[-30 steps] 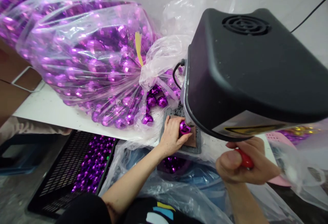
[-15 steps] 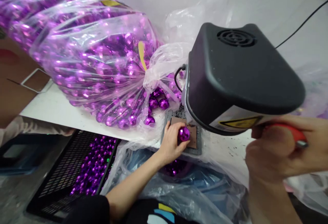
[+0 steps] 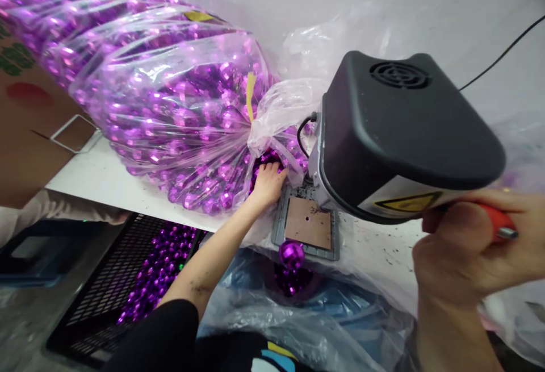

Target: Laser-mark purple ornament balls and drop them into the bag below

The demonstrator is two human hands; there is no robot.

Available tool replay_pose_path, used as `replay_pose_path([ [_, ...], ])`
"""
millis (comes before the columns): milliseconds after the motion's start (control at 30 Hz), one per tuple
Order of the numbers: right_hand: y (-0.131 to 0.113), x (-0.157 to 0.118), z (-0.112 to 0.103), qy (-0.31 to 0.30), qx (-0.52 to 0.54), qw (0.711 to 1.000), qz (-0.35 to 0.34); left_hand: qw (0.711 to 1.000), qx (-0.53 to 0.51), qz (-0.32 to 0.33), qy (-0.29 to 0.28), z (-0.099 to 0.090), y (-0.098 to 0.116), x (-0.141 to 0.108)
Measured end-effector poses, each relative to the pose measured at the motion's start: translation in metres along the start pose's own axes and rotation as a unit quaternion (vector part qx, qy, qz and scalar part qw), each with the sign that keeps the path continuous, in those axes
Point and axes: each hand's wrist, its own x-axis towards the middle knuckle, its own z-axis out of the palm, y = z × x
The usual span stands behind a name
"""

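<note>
My left hand (image 3: 269, 184) reaches to the mouth of a tied clear bag (image 3: 170, 116) full of shiny purple faceted balls. Its fingers are slightly spread over the balls there, with the fingertips partly hidden. My right hand (image 3: 464, 247) is wrapped round the red handle (image 3: 494, 223) of a black machine head (image 3: 409, 128) with a vent and a yellow warning label. Below the machine lies a grey base plate (image 3: 281, 230) with a brown pad (image 3: 309, 225) that has a small hole. One purple ball (image 3: 292, 254) is at the plate's front edge, above more purple balls (image 3: 293, 284) in a plastic-lined container.
A black mesh crate (image 3: 93, 281) with small purple balls stands at lower left, a person's sleeve (image 3: 72, 208) beside it. A cardboard box (image 3: 32, 128) is at the left. Clear plastic (image 3: 238, 298) hangs over the front edge of the white table (image 3: 102, 173).
My left hand has let go of a purple ball over the pad and moved up and left to the bag's mouth. The ball is now lower, at the plate's front edge. My right hand keeps its grip.
</note>
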Motion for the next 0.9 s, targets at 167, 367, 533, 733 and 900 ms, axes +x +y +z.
replay_pose_path([
  [167, -0.001, 0.000, 0.002, -0.006, 0.023, 1.000, -0.012, 0.990, -0.142, -0.014, 0.013, -0.011, -0.004, -0.002],
  [367, -0.006, 0.006, 0.004, -0.002, 0.021, 1.000, -0.012, 0.693, -0.696, -0.189, -0.008, -0.047, 0.007, -0.052],
  [533, -0.007, 0.009, 0.002, -0.012, -0.018, 1.000, -0.018, 0.488, -0.829, -0.257, -0.091, -0.048, 0.024, -0.083],
  [733, -0.001, 0.017, 0.003, -0.031, -0.063, 0.997, -0.031, 0.503, -0.822, -0.233, -0.131, -0.042, 0.030, -0.093],
  [900, 0.010, 0.037, 0.020, -0.045, -0.035, 0.998, 0.015, 0.416, -0.859, -0.250, -0.163, -0.033, 0.029, -0.095],
])
